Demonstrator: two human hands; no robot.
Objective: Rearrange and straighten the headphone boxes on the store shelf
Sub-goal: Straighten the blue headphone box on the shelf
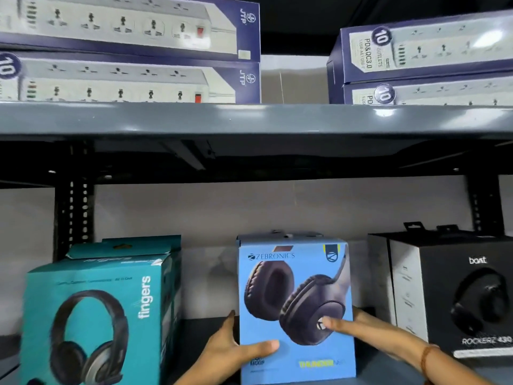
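Observation:
A light blue Zebronics headphone box [294, 276] stands upright in the middle of the lower shelf. My left hand [230, 348] grips its lower left edge, thumb across the front. My right hand [361, 329] holds its right side, thumb pressed on the front picture. A teal Fingers headphone box [97, 309] stands to the left, turned slightly, with its top flap raised. To the right is a black boAt Rockerz box [455, 295], facing front.
The grey upper shelf [249, 118] carries stacked navy power-strip boxes on the left [125, 51] and right [422, 59]. Black slotted uprights [73, 207] stand at the back. Gaps of bare shelf [205, 326] lie between the headphone boxes.

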